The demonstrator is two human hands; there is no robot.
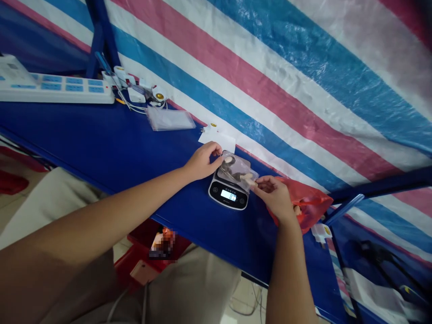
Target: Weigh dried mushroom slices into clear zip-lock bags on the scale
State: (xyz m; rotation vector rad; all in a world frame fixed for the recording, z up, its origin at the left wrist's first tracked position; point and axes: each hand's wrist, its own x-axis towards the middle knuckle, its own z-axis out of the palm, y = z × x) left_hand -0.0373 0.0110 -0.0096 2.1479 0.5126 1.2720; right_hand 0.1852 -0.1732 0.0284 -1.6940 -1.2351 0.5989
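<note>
A clear plastic bag [236, 171] with dark and pale pieces inside lies across a digital kitchen scale [229, 195]. The kind of pieces cannot be made out. My left hand [204, 160] pinches the bag's left end, above the scale's plate. At the opposite end, the thumb and fingers of my right hand [274, 192] are closed on the bag's edge. The scale's lit display [228, 195] shows digits that look like 87. A red plastic bag [308, 200] with light brown pieces sits just beyond my right wrist.
White paper [218, 138] lies behind the scale, near a stack of clear bags [171, 119]. A power strip [57, 87], a screwdriver [113, 76] and cables sit at the back left of the blue table [101, 144]. Striped sheeting [253, 85] rises behind. A phone [161, 243] is below the table edge.
</note>
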